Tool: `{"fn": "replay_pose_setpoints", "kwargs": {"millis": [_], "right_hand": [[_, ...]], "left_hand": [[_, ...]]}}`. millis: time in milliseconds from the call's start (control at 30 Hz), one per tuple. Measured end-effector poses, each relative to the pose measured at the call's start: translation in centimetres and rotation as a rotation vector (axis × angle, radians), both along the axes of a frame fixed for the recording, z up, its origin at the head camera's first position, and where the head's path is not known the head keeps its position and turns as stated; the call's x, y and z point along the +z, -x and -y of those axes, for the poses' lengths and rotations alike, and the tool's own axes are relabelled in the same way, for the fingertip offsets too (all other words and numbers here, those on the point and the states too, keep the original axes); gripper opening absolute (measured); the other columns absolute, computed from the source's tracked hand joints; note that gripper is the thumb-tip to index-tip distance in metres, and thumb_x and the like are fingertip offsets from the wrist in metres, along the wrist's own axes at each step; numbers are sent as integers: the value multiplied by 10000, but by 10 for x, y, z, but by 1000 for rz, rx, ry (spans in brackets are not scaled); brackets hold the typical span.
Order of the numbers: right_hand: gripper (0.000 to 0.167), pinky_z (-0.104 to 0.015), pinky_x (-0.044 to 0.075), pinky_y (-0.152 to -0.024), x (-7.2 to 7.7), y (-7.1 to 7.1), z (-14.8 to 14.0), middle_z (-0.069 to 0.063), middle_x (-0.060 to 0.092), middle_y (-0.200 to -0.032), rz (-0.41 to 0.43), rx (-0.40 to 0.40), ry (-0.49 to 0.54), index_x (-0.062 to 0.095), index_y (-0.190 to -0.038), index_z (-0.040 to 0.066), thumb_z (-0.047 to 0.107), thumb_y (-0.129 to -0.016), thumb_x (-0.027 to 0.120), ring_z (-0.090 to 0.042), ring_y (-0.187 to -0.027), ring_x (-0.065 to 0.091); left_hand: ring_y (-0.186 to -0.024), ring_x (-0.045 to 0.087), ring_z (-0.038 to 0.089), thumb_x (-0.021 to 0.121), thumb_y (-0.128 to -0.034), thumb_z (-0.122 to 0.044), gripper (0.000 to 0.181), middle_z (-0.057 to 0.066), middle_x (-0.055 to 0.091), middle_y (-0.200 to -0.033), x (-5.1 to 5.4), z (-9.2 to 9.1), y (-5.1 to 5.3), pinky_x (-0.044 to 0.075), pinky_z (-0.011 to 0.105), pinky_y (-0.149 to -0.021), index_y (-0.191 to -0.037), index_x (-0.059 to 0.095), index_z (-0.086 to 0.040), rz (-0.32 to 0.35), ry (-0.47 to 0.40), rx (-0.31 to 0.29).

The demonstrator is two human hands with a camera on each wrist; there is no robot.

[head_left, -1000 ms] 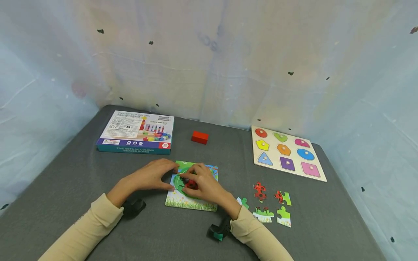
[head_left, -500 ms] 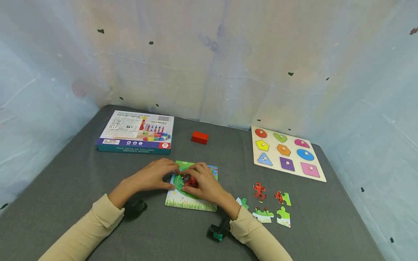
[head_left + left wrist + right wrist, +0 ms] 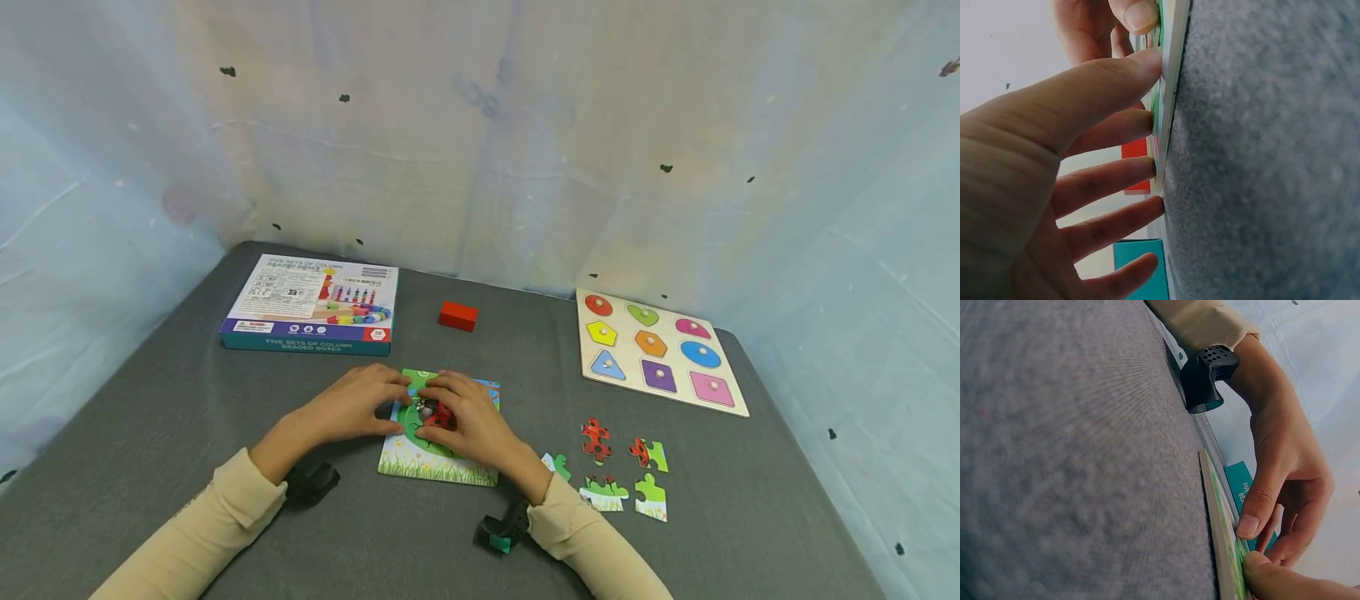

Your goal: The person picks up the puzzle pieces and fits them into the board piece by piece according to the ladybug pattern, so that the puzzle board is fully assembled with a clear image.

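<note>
A jigsaw board (image 3: 437, 468) with a ladybug on a leaf lies on the grey table in front of me. My left hand (image 3: 352, 406) touches its left side. In the left wrist view the left thumb (image 3: 1147, 65) rests at the board's edge, and the fingers reach out fairly straight beside it. My right hand (image 3: 468, 421) is over the picture, thumb and fingertips spread apart around the ladybug (image 3: 441, 417). In the right wrist view the right thumb (image 3: 1254, 559) touches the board's face, close to the left thumb (image 3: 1247, 526). The right fingertips are out of sight there.
Several loose puzzle pieces (image 3: 597, 440) lie right of the board, one partly behind the right forearm. A shape-peg board (image 3: 663, 354) is at the back right. A red block (image 3: 457, 316) and a beaded-box carton (image 3: 311, 304) stand farther back.
The right fingertips have lifted slightly away from the thumb, showing more of the ladybug's head. The left hand has barely shifted. Board and loose pieces stay in place.
</note>
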State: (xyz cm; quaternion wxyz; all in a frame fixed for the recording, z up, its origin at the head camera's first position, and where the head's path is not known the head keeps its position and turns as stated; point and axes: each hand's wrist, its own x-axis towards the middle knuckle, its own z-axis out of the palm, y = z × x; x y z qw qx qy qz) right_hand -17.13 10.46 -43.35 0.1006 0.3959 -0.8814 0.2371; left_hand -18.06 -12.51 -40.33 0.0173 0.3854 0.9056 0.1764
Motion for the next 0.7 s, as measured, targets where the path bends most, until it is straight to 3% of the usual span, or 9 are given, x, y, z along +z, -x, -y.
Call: {"fn": "replay_pose_setpoints", "kwargs": {"millis": [267,467,567,700], "right_hand": [[510,-445,312,-1055,0,-1,-2,-86,537,-1322,27,2,3,630,-1216,102,392,-805,714,-227,-1324,373],[449,-453,333,-1039,-1,0,-3,-93,537,-1323,4,11,11,641,-1204,96,362,-844,677,-237,-1314,389],[384,-432,359,-1022,-2,1,-2,-106,560,-1284,-37,30,30,656,-1166,80,308,-857,672,-261,-1275,434],[367,-438,382,-989,-2,1,-1,-98,551,-1266,-37,22,36,645,-1150,94,298,-848,686,-253,-1214,480]], "left_hand": [[-1159,511,338,746,-781,-342,365,138,582,-1250,3,-2,-2,351,576,-960,-1083,719,-138,-49,54,-26],[-1209,463,352,763,-773,-299,316,151,550,-1276,1,-2,-1,356,584,-956,-1013,730,-96,-61,5,-64],[-1221,458,342,749,-791,-246,232,157,521,-1307,-2,-3,-1,375,547,-962,-934,687,-75,-27,-31,-93],[-1216,470,322,690,-839,-174,146,158,492,-1339,-4,-3,-1,417,479,-940,-948,612,-117,83,-68,-115]]}}
